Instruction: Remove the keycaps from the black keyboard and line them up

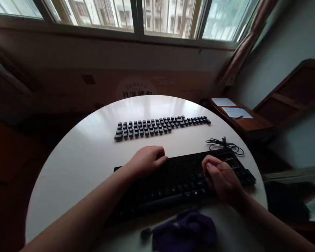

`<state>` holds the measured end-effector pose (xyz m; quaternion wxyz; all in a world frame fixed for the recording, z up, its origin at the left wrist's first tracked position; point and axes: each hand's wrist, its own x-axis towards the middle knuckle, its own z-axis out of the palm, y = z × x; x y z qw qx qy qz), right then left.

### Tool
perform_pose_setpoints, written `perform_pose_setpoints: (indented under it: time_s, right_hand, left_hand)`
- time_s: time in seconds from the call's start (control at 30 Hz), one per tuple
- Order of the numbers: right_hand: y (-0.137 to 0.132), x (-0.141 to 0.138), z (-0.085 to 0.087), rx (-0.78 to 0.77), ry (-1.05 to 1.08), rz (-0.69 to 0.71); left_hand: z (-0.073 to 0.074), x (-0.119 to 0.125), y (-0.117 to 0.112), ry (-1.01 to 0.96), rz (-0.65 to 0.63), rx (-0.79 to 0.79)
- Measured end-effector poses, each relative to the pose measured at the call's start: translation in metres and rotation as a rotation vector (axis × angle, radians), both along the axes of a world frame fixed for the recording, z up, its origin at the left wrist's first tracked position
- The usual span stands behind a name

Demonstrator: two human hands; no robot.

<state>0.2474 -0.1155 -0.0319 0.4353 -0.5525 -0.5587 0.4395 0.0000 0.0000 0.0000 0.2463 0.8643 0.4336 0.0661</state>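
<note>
A black keyboard (pixel 178 169) lies across the near half of the round white table, tilted slightly. Keycaps show along its lower rows and right end, while its upper part looks bare and dark. My left hand (pixel 148 160) is curled over its far edge on the left, gripping it, with the fingertips hidden. Above its right part, my right hand (pixel 220 176) is closed in a pinch. Thin wire from what looks like a wire keycap puller (pixel 228 160) sticks out of that hand; its working end is hidden. Removed black keycaps (pixel 147 128) stand in rows beyond the keyboard.
A coiled black cable (pixel 225 143) lies behind the keyboard's right end. Nearest me are a bunched purple cloth (pixel 185 231) and a small dark object (pixel 146 233), blurred. A wooden chair (pixel 262 126) with papers (pixel 236 112) stands to the right, beyond the table's rim (pixel 252 157).
</note>
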Motion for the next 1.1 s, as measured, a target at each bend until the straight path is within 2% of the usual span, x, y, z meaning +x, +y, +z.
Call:
perform_pose_setpoints:
  time_s: [0.67, 0.97, 1.1]
  right_hand:
    - [-0.0011, 0.001, -0.0019, 0.094, -0.084, 0.003]
    - [-0.0035, 0.0029, -0.0018, 0.194, -0.351, 0.036]
    - [-0.0046, -0.0008, 0.0038, 0.251, -0.423, 0.077]
  left_hand:
    - [-0.0012, -0.0002, -0.0021, 0.001, -0.014, 0.023]
    - [-0.0011, 0.0001, -0.003, -0.001, -0.018, 0.019]
    - [-0.0012, 0.0009, -0.0026, 0.0, -0.015, 0.021]
